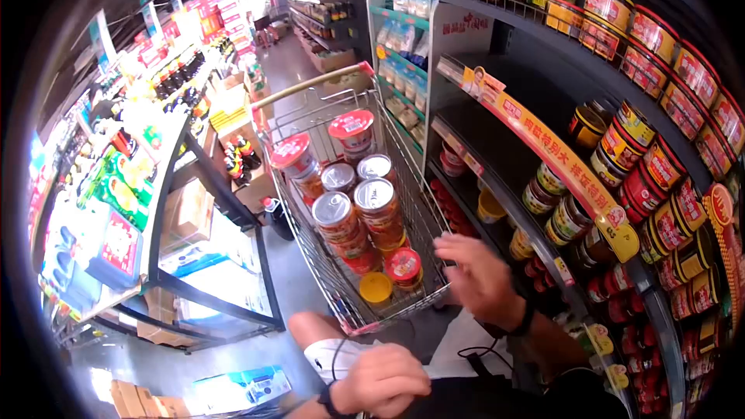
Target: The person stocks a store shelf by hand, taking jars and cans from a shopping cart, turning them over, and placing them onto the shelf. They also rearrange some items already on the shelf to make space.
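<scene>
My right hand [479, 278] hangs in the air beside the near right corner of a wire shopping cart [423, 221], its fingers stretched out and nothing in them. Low in front of my body is my left hand [386, 376], fingers curled in; whatever they may hold is hidden. The cart holds several cans with silvery tops, among them a can [376, 198] stacked on others. Behind these stand red-lidded tubs, one a red-lidded tub [351, 126]. Nearest me are a red-lidded jar [403, 265] and a yellow-lidded container [375, 287].
Shelving [535, 151] with cans and jars curves along the right, close to my right hand. On the left stands a display table [167, 271] with bottles and boxes. A dark bottle [277, 217] is on the floor beside the cart. The aisle [283, 62] runs ahead.
</scene>
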A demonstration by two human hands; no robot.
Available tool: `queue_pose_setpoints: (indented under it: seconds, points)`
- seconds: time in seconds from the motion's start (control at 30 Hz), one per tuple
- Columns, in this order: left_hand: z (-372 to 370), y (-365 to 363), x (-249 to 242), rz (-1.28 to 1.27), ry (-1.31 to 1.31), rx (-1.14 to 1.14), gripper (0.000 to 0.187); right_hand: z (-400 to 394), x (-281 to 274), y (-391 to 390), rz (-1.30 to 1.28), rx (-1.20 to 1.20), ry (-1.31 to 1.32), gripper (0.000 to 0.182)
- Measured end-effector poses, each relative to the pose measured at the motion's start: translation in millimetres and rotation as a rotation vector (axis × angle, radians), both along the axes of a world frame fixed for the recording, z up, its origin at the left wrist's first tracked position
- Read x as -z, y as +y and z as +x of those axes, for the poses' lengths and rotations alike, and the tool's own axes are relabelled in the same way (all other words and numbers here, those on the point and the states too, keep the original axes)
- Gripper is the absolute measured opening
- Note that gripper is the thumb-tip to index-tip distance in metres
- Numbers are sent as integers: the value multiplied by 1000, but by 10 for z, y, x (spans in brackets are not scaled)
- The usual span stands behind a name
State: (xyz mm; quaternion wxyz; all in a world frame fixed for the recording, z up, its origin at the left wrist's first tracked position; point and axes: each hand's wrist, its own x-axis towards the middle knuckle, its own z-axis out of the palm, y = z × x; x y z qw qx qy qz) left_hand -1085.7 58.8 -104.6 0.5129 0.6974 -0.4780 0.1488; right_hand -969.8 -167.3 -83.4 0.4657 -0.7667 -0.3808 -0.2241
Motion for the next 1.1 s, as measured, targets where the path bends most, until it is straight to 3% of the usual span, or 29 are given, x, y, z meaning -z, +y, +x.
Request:
queue_pose_setpoints:
  seconds: [0.03,0.13,0.3,0.37,0.43,0.5,0.53,0.6,0.63,0.7,0.77,0.8,0.9,1.0,1.1]
  points:
    - [-61,-119,231,134,115,-53,24,113,296,23,-197,9,-6,31]
    - [-84,-289,937,619,362,-49,20,200,1238,52,-412,-5,41,40]
    - [-53,-272,2679,371,981,-198,21,171,1850,39,-737,-21,5,47]
    - [-14,-275,3238,413,1135,-275,26,163,1851,39,-698,1,21,42]
    - [147,-275,3128,708,912,-146,27,231,1872,25,-726,-52,76,41]
    - [236,-341,3149,1022,854,3,27,262,1878,22,-702,-47,61,37]
    - [309,-346,3109,977,884,145,27,284,1878,20,-693,-42,54,37]
    - [232,-425,3376,908,829,206,26,357,1968,11,-642,-46,57,34]
    - [190,-515,3601,898,733,123,26,407,1985,15,-661,-50,64,35]
    - [191,-626,3495,1056,622,142,27,485,1970,-11,-701,-54,71,37]
    - [166,-738,3089,1077,771,27,29,610,1987,-33,-705,-65,51,36]
    - [183,-744,2710,985,753,-29,31,667,2014,-39,-704,-68,43,36]
    - [174,-679,2683,520,857,-40,31,857,2098,-48,-709,-61,29,33]
    - [85,-549,3076,591,883,-182,29,1026,2085,-35,-713,-79,51,30]
    - [-9,-478,3328,940,808,-106,25,1170,2091,-2,-736,-69,94,29]
